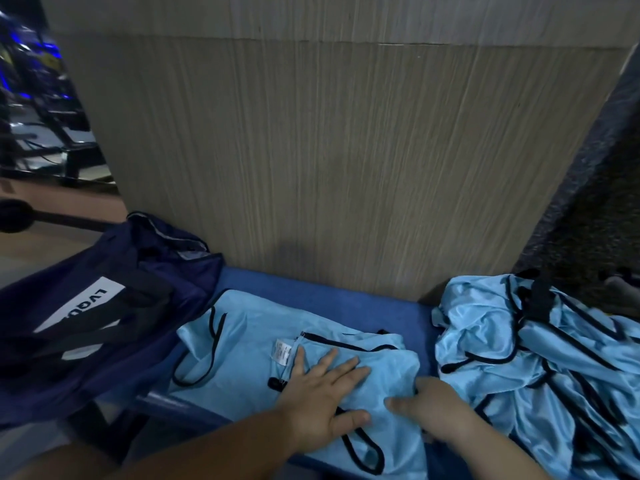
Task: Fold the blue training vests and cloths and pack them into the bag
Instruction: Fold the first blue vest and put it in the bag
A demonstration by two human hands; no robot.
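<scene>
Folding under way on one vest (249,341) at lower centre, left hand (322,400) spread flat upon it, right hand (433,407) at its right edge, grip unclear; crumpled pile (519,362) lower right unfolded, bag (104,341) at left awaiting packing.

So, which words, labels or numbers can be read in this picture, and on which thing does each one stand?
"LVG", then one more letter partly hidden by a black strap: on the white patch of the dark blue bag.
White tag on the spread light blue vest: it carries print, but too small to read.
No other text shows.
</scene>
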